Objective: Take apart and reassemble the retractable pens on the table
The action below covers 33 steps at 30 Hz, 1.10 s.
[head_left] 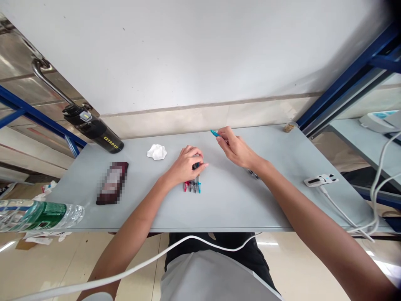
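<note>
My right hand (235, 150) is raised over the far part of the table, its fingers closed around a pen with a teal end (214, 133). That end points up and to the left; the rest of the pen is mostly inside the hand. My left hand (189, 164) arches over a row of several pens (194, 187), thumb and fingers apart. Red, black and teal ends stick out below it, side by side, while the upper parts are largely covered. More dark pens (253, 174) lie under my right forearm, partly hidden.
On the grey table (225, 209) are a crumpled white tissue (157, 152), a dark red blurred object (112, 184), a black bottle (94, 129), a clear plastic bottle (44, 215), a small tub (290, 126) and a white device (321, 180) with a cable. Another white cable (150, 259) crosses in front of my body.
</note>
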{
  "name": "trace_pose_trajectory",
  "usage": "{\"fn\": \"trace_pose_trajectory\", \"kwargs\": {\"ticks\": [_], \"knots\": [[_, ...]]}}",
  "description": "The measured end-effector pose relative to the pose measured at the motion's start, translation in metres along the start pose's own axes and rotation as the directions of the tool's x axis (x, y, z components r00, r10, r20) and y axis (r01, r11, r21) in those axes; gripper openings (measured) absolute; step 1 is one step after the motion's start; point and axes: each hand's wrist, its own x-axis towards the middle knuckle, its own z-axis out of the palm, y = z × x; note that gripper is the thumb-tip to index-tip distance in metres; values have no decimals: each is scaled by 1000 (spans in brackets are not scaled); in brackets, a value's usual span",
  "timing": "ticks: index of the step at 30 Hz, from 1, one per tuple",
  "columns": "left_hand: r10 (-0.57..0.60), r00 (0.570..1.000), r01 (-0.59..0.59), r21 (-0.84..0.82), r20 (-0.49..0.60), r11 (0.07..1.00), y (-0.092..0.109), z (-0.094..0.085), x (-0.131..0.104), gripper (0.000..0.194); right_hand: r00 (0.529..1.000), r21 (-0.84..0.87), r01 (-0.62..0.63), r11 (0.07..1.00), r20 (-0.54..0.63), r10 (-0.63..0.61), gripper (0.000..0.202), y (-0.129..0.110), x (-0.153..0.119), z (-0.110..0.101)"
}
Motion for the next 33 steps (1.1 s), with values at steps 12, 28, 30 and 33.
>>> {"fn": "trace_pose_trajectory", "kwargs": {"ticks": [12, 28, 30, 33], "knots": [[-70, 989, 66, -38, -129, 997, -2, -5, 2, 26, 969, -353, 113, 929, 246, -24, 31, 6, -7, 25], [-95, 977, 102, 27, -191, 994, 0, -6, 4, 48, 979, -494, 84, 866, 205, 22, 28, 1, -10, 34], [-57, 983, 65, 37, -173, 997, 0, -9, 3, 34, 984, -483, 77, 872, 180, 14, 27, 4, -9, 33], [-6, 994, 13, 64, -111, 998, 2, -12, 3, 30, 986, -469, 80, 880, 165, -2, 24, 7, -9, 33]]}}
